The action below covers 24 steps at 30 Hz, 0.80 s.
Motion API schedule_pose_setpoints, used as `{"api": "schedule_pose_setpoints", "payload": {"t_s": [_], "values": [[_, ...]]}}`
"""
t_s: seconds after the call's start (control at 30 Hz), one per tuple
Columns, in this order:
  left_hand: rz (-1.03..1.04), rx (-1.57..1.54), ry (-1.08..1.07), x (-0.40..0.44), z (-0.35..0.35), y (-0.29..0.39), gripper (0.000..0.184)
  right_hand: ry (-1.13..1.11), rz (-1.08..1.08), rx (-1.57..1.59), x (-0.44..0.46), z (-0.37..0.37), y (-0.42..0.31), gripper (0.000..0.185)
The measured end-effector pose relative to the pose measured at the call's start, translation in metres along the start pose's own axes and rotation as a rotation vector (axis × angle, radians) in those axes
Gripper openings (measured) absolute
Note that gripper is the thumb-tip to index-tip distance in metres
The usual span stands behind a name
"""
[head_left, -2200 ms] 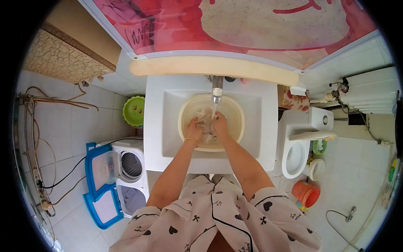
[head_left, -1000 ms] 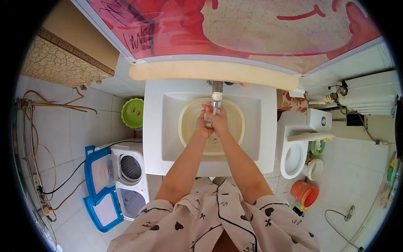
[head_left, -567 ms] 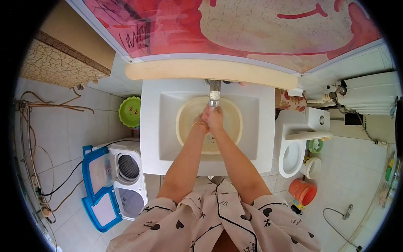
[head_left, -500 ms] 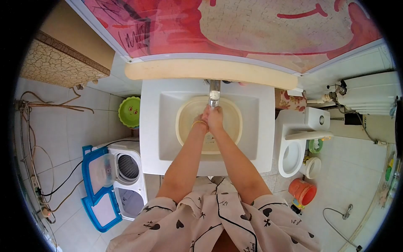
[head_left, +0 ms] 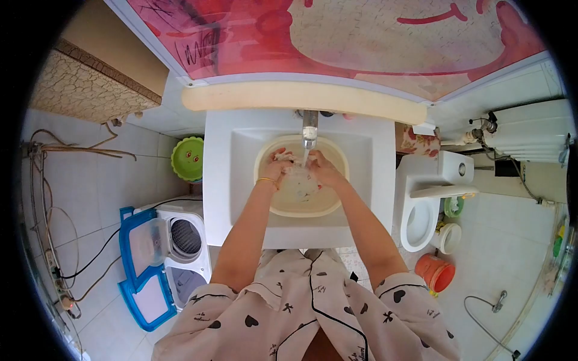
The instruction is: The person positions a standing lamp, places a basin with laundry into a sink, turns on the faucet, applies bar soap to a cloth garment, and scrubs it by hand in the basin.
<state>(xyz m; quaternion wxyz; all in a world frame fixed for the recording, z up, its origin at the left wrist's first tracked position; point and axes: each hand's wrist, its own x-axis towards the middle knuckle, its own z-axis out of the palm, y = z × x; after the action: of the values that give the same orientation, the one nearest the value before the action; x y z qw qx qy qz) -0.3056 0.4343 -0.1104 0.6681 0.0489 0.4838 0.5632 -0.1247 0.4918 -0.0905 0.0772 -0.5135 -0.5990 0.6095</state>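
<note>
Change: L hand (head_left: pixel 272 170) & R hand (head_left: pixel 326 173) now apart. L fingers curled on wet whitish cloth (head_left: pixel 297 178); R grip unclear. Cloth in basin (head_left: pixel 304 213), under running tap (head_left: pixel 309 127); prob. loosened, water reaching folds.

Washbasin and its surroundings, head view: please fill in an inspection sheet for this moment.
Surface: white washbasin, holding a cream tub.
Job's things: pale cloth in the tub, under running water from the faucet.
Clutter: small items behind the faucet, too hidden to identify.
Hands: left hand holds bunched cloth; right hand is beside the stream, grip unclear.
Cables: black cable runs between washing machine and power strip.
Surroundings: machine's lids open; green basin at left; toilet and red bucket at right.
</note>
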Motion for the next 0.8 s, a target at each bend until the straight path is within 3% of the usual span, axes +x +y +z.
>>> {"api": "schedule_pose_setpoints", "payload": {"t_s": [0.03, 0.13, 0.23, 0.33, 0.43, 0.53, 0.63, 0.73, 0.8], "values": [[0.101, 0.044, -0.035, -0.002, 0.0, 0.001, 0.049, -0.098, 0.076, 0.002, -0.003, -0.004, 0.0, 0.037], [0.172, 0.594, -0.085, -0.011, 0.023, 0.014, 0.05, -0.015, -0.135, -0.006, -0.01, 0.0, -0.001, 0.038], [0.403, 0.842, -0.118, 0.008, 0.028, -0.013, 0.046, -0.019, -0.027, 0.044, -0.013, -0.003, -0.012, 0.044], [0.485, 1.018, -0.229, -0.005, 0.046, 0.0, 0.041, 0.036, -0.094, 0.126, -0.027, -0.008, -0.022, 0.032], [0.298, 1.081, -0.132, -0.025, 0.057, 0.024, 0.033, 0.165, -0.159, 0.081, -0.023, -0.018, 0.0, 0.03], [0.499, 1.051, -0.06, -0.014, 0.023, 0.008, 0.026, 0.378, -0.273, 0.146, -0.017, -0.015, 0.019, 0.023], [0.417, 1.357, -0.083, -0.026, 0.007, 0.026, 0.022, 0.333, -0.243, 0.231, -0.026, -0.019, 0.005, 0.019], [0.526, 1.499, -0.104, -0.039, 0.006, 0.036, 0.018, 0.341, -0.178, 0.313, -0.031, -0.018, -0.006, 0.015], [0.725, 1.319, 0.003, -0.045, 0.001, 0.03, 0.017, 0.415, -0.242, 0.099, -0.042, -0.018, -0.015, 0.015]]}}
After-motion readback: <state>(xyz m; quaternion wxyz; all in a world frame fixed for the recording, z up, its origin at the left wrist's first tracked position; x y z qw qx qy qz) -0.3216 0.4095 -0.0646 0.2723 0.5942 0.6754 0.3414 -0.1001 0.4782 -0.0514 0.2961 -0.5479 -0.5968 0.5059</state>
